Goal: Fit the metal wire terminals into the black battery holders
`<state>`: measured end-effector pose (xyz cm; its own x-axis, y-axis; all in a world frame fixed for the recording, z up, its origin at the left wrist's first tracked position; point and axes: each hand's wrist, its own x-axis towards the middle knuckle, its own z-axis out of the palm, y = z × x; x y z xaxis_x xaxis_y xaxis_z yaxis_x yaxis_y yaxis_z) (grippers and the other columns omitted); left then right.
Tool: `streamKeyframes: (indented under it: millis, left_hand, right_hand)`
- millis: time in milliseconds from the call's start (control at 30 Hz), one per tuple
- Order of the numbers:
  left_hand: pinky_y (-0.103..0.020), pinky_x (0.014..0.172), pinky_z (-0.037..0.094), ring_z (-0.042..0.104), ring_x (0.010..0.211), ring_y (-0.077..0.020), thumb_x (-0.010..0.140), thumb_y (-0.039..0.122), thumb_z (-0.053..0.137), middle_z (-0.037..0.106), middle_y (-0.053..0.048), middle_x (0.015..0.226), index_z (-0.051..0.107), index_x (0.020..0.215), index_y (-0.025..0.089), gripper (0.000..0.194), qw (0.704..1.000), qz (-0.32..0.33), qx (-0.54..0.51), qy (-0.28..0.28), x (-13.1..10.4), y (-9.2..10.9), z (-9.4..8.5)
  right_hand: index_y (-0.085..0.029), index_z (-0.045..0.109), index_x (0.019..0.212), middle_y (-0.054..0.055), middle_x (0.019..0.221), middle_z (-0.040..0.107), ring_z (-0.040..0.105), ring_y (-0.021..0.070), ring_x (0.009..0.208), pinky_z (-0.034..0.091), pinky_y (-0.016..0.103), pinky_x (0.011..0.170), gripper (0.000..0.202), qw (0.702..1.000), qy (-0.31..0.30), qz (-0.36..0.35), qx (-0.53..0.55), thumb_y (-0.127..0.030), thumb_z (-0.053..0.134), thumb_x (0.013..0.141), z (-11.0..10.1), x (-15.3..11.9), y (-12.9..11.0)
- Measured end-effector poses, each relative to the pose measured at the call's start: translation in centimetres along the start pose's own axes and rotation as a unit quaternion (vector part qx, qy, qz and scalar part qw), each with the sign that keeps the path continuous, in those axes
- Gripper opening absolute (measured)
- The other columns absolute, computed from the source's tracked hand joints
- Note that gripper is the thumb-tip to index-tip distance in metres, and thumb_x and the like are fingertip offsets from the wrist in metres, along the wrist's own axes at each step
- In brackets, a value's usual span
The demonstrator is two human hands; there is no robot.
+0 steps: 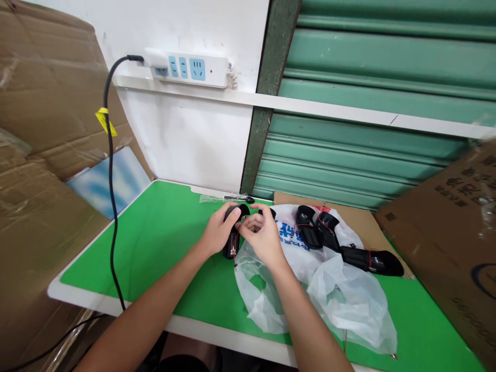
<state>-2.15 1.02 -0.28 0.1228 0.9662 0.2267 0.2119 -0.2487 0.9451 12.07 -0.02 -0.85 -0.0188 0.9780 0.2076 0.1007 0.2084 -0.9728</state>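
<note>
My left hand [221, 227] is wrapped round a black plastic housing [231, 247] with a thin red wire, held above the green table mat. The thumb lies on its rounded upper end. Close against the same housing is my right hand [261, 230], thumb and fingers curled together; what they pinch, if anything, is too small to tell. Several similar black housings with red wires, one of them a curved piece [329, 230], lie to the right on a white plastic bag [356, 305] with blue print.
Behind the hands lies a small black tool [248, 199] beside clear wrapping. A black cable [111, 170] hangs from the power strip [194, 70] over the table's left side. Cardboard boxes stand at left and right [453, 232], with a green shutter [368, 62] behind.
</note>
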Motion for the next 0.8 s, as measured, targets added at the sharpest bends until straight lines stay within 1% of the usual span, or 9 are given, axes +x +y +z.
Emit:
streamKeyframes:
  millis: [167,267,367,533,667,800]
  left_hand:
    - [-0.032,0.089,0.046,0.062,0.098,-0.0233,0.095,0.053,0.045,0.07,-0.005,0.096,0.061,0.108,0.019,0.04,1.0,0.004,-0.014,0.021,-0.1,-0.3,0.2]
    - [-0.033,0.095,0.046,0.063,0.105,-0.0241,0.096,0.051,0.046,0.07,-0.007,0.106,0.059,0.114,0.019,0.04,0.999,0.015,-0.03,0.022,-0.2,-0.6,0.4]
    - [-0.035,0.1,0.045,0.061,0.113,-0.0251,0.097,0.049,0.046,0.069,-0.009,0.116,0.057,0.118,0.018,0.039,0.998,0.032,-0.041,0.019,-0.4,-0.7,0.6]
    - [-0.037,0.106,0.043,0.059,0.12,-0.0256,0.098,0.05,0.045,0.067,-0.01,0.123,0.056,0.123,0.019,0.041,0.996,0.055,-0.063,0.007,-0.7,-0.7,0.9]
    - [-0.038,0.108,0.042,0.058,0.123,-0.0264,0.097,0.053,0.046,0.064,-0.01,0.127,0.056,0.123,0.019,0.044,0.993,0.04,-0.11,0.003,-0.7,-1.1,1.2]
    - [-0.039,0.109,0.042,0.056,0.126,-0.0273,0.096,0.053,0.048,0.063,-0.01,0.13,0.057,0.124,0.02,0.044,0.99,0.032,-0.134,0.009,-0.7,-1.3,1.4]
  right_hand:
    - [-0.027,0.045,0.106,-0.008,0.071,0.065,0.063,0.0135,0.062,0.05,0.026,0.061,0.046,0.999,0.027,0.012,0.028,-0.028,0.074,0.07,0.3,0.0,-0.1]
    - [-0.026,0.045,0.105,-0.006,0.073,0.066,0.065,0.0142,0.064,0.052,0.027,0.063,0.044,0.998,0.053,0.013,0.024,-0.029,0.074,0.071,0.4,0.0,-0.1]
    - [-0.026,0.046,0.104,-0.005,0.076,0.067,0.065,0.0152,0.066,0.053,0.028,0.064,0.041,0.997,0.081,-0.002,-0.008,-0.029,0.073,0.073,0.5,-0.1,0.0]
    - [-0.026,0.049,0.108,-0.003,0.079,0.068,0.066,0.0173,0.07,0.055,0.032,0.07,0.036,0.985,0.13,-0.055,-0.102,-0.025,0.068,0.078,0.6,-0.5,-0.1]
    - [-0.026,0.049,0.112,-0.001,0.082,0.07,0.068,0.0193,0.076,0.058,0.036,0.078,0.035,0.975,0.156,-0.084,-0.135,-0.024,0.066,0.081,0.7,-0.7,0.1]
    - [-0.027,0.05,0.115,0.001,0.085,0.071,0.07,0.0213,0.08,0.058,0.039,0.082,0.034,0.972,0.165,-0.086,-0.144,-0.024,0.064,0.084,0.7,-0.7,0.3]
